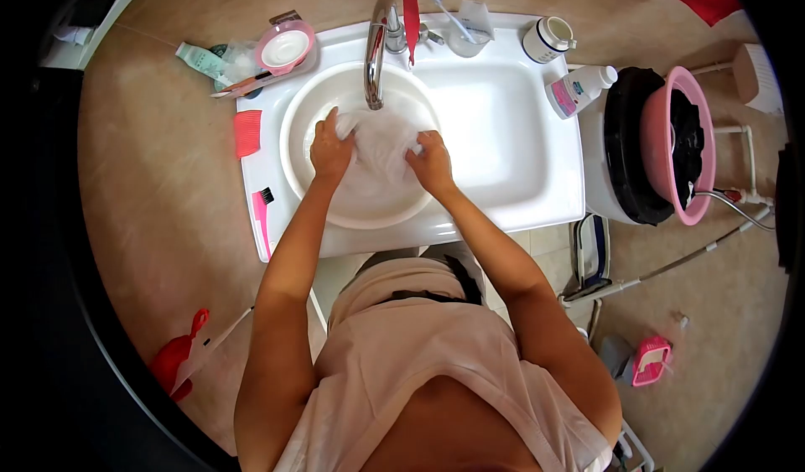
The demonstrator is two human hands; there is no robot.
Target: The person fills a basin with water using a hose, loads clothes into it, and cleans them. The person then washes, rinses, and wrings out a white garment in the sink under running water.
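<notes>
White, wet-looking cloth [381, 149] lies bunched in a round white basin [290, 149], which sits on the left part of the white sink. At the cloth's left edge, my left hand [333, 147] is closed on it, with the fingers partly hidden by folds. My right hand [431, 163] pinches the cloth at its right edge, near the basin's right side. A chrome faucet [374, 61] arches over the back of the basin, its spout just above the cloth. The cloth's exact kind cannot be made out.
Around the sink [495, 137] stand a cup with a toothbrush [470, 36], a white mug [549, 39], a white bottle [580, 91] and a pink bowl [285, 48]. A pink-handled brush [262, 220] lies at the left edge. A pink basin [657, 145] stands at right.
</notes>
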